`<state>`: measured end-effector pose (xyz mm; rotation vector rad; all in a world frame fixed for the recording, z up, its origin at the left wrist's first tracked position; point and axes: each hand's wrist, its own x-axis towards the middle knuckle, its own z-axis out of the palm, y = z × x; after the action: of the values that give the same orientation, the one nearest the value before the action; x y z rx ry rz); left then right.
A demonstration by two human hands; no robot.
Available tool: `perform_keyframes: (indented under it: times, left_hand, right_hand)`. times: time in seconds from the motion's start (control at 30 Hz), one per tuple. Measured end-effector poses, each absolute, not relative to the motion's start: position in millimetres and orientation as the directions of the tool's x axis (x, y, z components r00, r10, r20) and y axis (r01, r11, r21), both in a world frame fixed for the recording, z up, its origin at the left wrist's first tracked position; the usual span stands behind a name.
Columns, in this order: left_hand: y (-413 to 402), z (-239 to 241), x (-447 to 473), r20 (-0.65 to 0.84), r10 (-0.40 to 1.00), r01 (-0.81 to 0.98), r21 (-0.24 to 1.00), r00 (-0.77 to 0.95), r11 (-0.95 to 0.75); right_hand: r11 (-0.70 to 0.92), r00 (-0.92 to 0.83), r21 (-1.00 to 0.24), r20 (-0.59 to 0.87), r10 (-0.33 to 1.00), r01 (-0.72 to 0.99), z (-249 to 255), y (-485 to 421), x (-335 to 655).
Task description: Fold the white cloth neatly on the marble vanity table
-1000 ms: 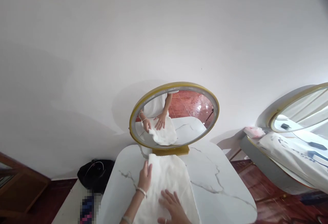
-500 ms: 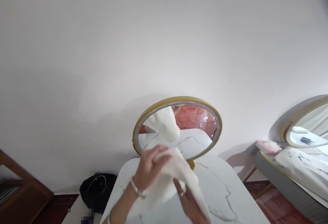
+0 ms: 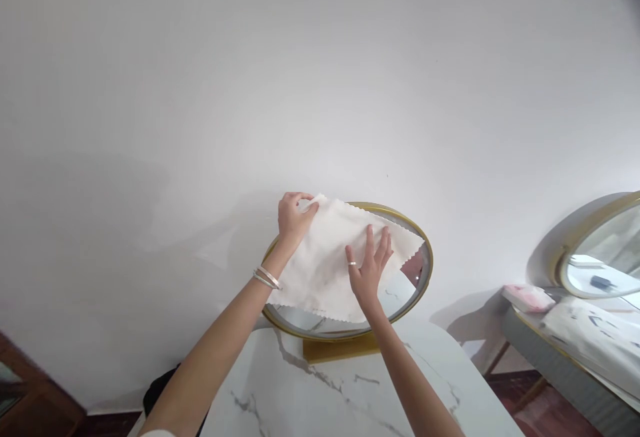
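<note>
A white cloth [image 3: 330, 257] with zigzag edges is spread over the face of a round gold-framed mirror [image 3: 417, 280] standing at the back of a white marble table [image 3: 330, 397]. My left hand [image 3: 294, 216] pinches the cloth's upper left corner near the mirror's top rim. My right hand [image 3: 371, 265], with a ring on one finger, lies flat with fingers spread on the cloth, pressing it against the glass. The cloth hides most of the mirror; only its right and lower parts show.
A plain white wall [image 3: 250, 90] rises behind the mirror. A second gold-framed mirror [image 3: 600, 250] stands on another table [image 3: 560, 350] at the right, with a pink-and-white item [image 3: 529, 297] beside it. A dark bag [image 3: 155, 394] lies on the floor at the lower left.
Both hands lifted the cloth off the table and spread it against the mirror. The view tilted upward.
</note>
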<state>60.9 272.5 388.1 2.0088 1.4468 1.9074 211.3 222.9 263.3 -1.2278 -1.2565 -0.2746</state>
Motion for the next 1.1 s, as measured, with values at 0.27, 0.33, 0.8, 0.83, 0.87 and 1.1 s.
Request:
perform_keyframes:
  times: [0.27,0.33,0.8,0.83,0.87,1.1]
  left_hand:
    - [262,362,60,0.908,0.373,0.631,0.176,0.193,-0.755]
    - [261,347,46,0.917,0.332,0.653,0.114,0.221,-0.749]
    - [268,388,84,0.909,0.374,0.603,0.196,0.184,-0.773]
    - [271,400,94,0.886,0.417,0.609,0.219,0.204,-0.762]
    - [273,410,101,0.863,0.460,0.628,0.242,0.208,-0.740]
    - [272,413,61,0.547,0.823,0.697,0.531,0.154,-0.482]
  right_hand:
    - [0.228,0.217,-0.335,0.880,0.422,0.914,253,242,197]
    - [0.237,0.124,-0.237,0.904,0.409,0.942,253,244,190]
    - [0.155,0.215,-0.256,0.947,0.238,0.954,262,265,199]
    - [0.136,0.256,-0.288,0.943,0.212,0.948,268,266,205]
    - [0.122,0.285,-0.310,0.940,0.188,0.943,275,267,210]
    - [0.228,0.081,-0.124,0.979,0.186,0.966,329,265,217]
